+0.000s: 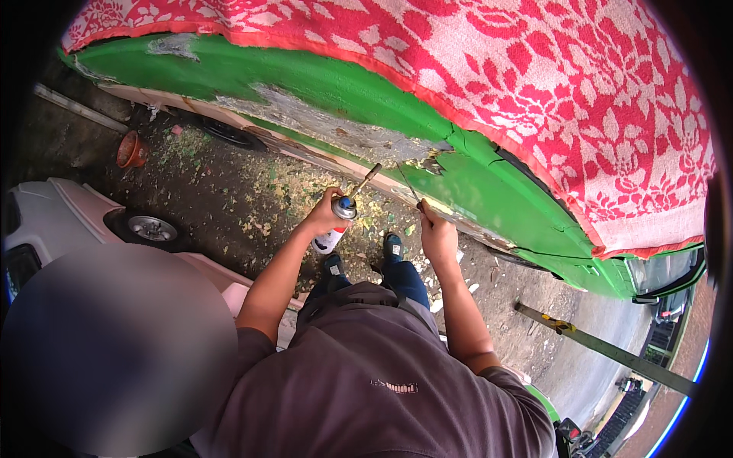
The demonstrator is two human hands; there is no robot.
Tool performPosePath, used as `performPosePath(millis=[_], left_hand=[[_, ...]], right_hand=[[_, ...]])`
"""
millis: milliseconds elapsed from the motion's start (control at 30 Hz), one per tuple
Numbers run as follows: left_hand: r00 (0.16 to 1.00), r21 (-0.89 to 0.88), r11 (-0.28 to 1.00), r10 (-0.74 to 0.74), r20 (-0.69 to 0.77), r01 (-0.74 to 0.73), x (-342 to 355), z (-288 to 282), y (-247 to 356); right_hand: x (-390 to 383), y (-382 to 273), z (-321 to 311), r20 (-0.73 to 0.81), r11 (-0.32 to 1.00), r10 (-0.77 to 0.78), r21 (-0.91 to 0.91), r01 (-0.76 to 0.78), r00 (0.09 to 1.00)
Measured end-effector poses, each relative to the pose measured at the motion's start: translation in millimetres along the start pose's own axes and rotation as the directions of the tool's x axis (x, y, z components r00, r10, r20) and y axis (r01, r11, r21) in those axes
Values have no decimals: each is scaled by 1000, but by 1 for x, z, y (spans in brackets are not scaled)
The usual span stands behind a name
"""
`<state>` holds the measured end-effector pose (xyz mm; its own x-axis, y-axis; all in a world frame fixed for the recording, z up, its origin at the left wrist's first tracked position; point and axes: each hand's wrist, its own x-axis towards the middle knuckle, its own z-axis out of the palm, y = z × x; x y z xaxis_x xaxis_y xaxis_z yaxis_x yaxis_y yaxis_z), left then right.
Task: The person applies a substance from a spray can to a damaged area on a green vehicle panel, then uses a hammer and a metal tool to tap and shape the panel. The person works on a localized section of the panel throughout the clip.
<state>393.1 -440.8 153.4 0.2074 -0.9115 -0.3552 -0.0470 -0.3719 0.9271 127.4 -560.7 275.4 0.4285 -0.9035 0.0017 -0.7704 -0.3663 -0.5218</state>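
Against green car (489, 191), paint scraped bare, flaking

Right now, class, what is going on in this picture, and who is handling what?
A person stands beside a green painted car body draped with a red and white floral towel. The left hand grips a white gas torch canister with a metal nozzle aimed at the panel. The right hand holds a thin metal scraper against the paint edge. A patch is already bare grey metal, and paint flakes litter the dirt ground.
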Motion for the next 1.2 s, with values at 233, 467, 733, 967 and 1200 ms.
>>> performPosePath(millis=[233,467,733,967,1200], left_hand=[[1000,-52,998,-19,6,20,-2,0,7],[1000,-10,1000,28,-8,-28,-5,-5,7],[999,116,992,43,-18,-41,-5,-10,4],[996,15,997,77,-33,-77,-11,-4,5],[1000,36,999,12,-17,-11,-14,-14,16]], right_hand=[[2,-10,0,47,997,63,-42,-61,997],[10,-16,5,105,994,47,-101,-36,993],[2,-2,3,-17,999,-24,22,25,1000],[6,-9,10,72,999,32,-4,-32,997],[10,-10,9,-12,999,-49,2,49,999]])
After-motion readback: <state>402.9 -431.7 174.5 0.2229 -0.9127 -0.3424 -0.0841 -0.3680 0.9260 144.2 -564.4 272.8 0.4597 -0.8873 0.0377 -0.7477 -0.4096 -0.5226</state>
